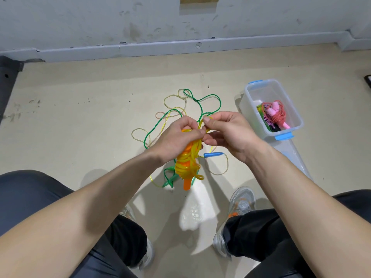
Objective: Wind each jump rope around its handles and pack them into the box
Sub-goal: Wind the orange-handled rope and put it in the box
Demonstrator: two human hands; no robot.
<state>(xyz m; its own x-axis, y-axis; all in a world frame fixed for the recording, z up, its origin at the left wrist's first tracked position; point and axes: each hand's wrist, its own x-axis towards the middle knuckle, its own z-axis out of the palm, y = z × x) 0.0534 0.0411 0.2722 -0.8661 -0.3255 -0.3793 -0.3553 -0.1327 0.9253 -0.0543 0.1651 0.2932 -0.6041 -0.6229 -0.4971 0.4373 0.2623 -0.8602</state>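
Floor (80,121) | green rope (201,106), box (246,97) | left hand (176,138) grips, right hand (227,134) pinches yellow rope (189,164)

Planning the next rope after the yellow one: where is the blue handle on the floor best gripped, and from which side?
Probably take the blue handle across its thick middle, from above: it lies flat on the floor, long sides exposed, cord leaving its tapered right end.

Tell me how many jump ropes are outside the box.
3: the yellow rope, held by the left hand and right hand; the green rope loose on the floor; the speckled rope tangled with it. Overlaps may hide another.
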